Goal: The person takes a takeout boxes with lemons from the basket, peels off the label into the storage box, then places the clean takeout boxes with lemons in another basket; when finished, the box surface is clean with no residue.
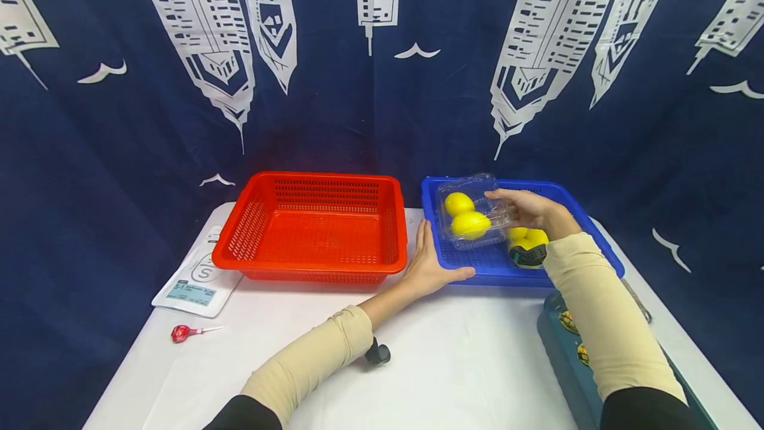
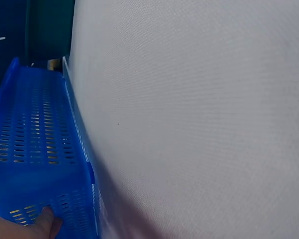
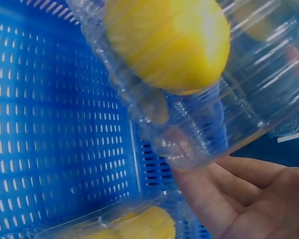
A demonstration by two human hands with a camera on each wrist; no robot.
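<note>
My right hand (image 1: 531, 208) pinches the edge of a clear plastic clamshell container (image 1: 477, 188), which is tilted above the blue basket (image 1: 501, 279). Two yellow lemons (image 1: 470, 225) show inside it. In the right wrist view, thumb and fingers of the right hand (image 3: 229, 199) hold the container's lower edge, one lemon (image 3: 169, 45) large above them. My left hand (image 1: 426, 271) rests with extended fingers against the basket's left front corner; its thumb (image 2: 45, 219) touches the slotted wall. Another pack of yellow fruit (image 1: 528, 239) with a dark label lies in the basket.
A red basket (image 1: 310, 275) stands to the left. Beside it lie a white pouch (image 1: 193, 284) and a red lollipop (image 1: 181, 333). A small black object (image 1: 377, 354) is partly behind the left forearm. A teal box (image 1: 564, 357) sits under the right forearm.
</note>
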